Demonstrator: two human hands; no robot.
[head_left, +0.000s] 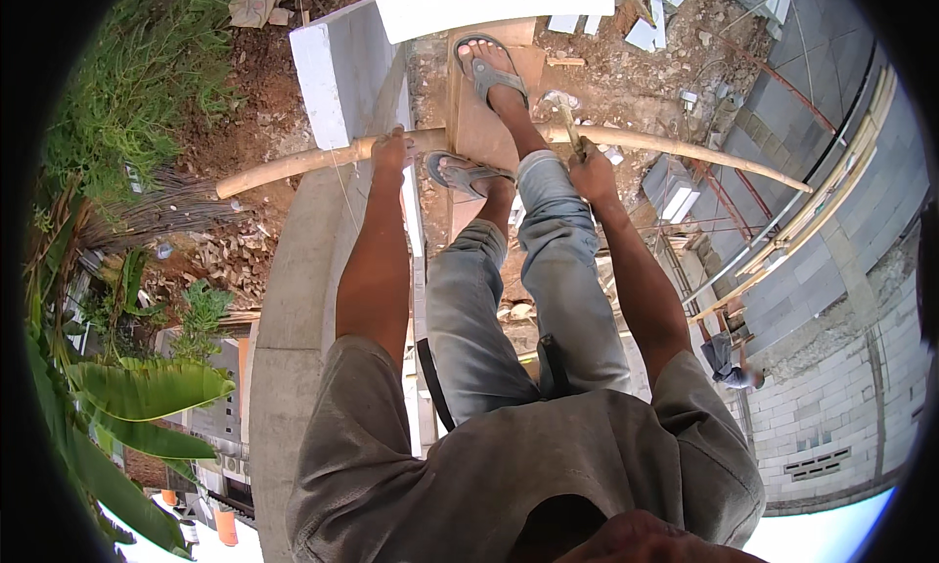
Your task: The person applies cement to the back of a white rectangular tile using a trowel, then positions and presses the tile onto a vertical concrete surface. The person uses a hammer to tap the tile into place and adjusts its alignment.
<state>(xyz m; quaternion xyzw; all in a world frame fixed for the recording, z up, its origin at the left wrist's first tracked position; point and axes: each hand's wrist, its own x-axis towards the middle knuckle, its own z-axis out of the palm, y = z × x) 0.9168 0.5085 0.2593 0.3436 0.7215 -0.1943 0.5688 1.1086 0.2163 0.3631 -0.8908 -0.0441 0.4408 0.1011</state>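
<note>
Tool (569, 123) in my right hand (593, 176), which closes around its lower end; it points away from me across the pole (685, 148). My left hand (390, 151) overlaps the pole, fingers curled; I cannot tell whether it grips. My sandals (497, 75) rest on brown board (489, 133), near a white block (489, 5).

Feathery green bushes (147, 84) fill the upper left of the frame, above a bundle of thin rods (156, 211). Broad banana leaves (152, 390) spread at lower left, near an orange object (226, 526). At lower right, another person (720, 356) is near a pale grey block wall (827, 421), bright sky (822, 536) below it.
</note>
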